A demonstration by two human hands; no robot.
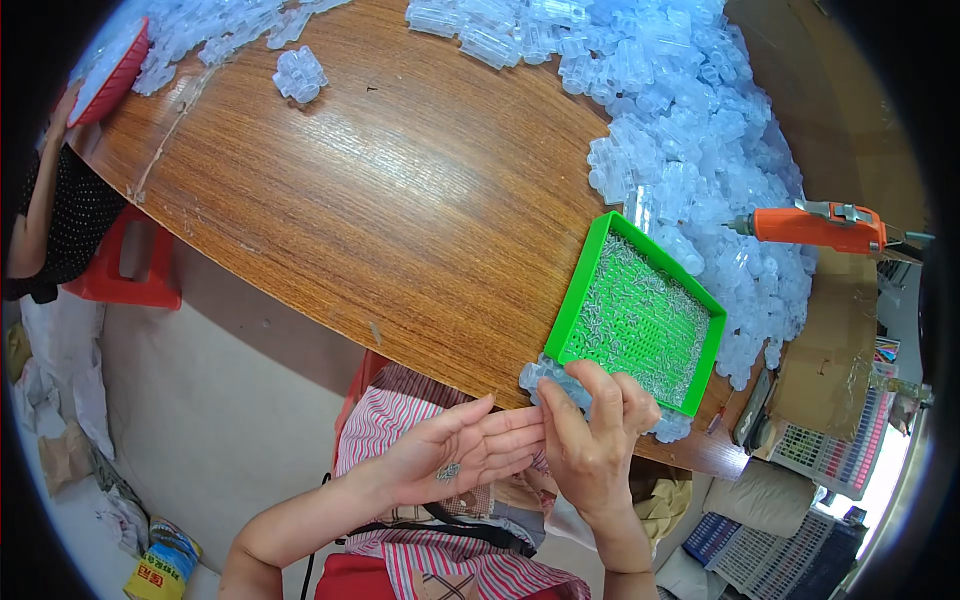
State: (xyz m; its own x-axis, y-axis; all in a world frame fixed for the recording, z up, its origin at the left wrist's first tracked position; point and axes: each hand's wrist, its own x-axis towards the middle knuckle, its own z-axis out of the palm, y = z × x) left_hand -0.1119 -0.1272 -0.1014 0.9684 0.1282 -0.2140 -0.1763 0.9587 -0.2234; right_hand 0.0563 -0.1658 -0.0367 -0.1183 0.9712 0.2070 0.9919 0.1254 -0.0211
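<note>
My left hand [465,452] is palm up at the table's near edge, fingers stretched out. A small cluster of silver screws [448,472] lies in its palm. Beside it, my right hand [598,440] has its fingers bent together by the near corner of a green tray [578,300]. Its fingertips are close to a clear plastic piece [538,372]; what they hold, if anything, is hidden. Many small silver screws [640,310] are scattered over the tray's perforated bottom. More clear plastic pieces show under the tray's near edge.
Clear plastic parts [700,170] are heaped along the table's [400,200] far right. An orange electric screwdriver [820,228] hangs over them. One clear piece [299,75] lies apart. At far left, another person's arm [40,190] reaches a red basin [115,80] near a red stool [135,265].
</note>
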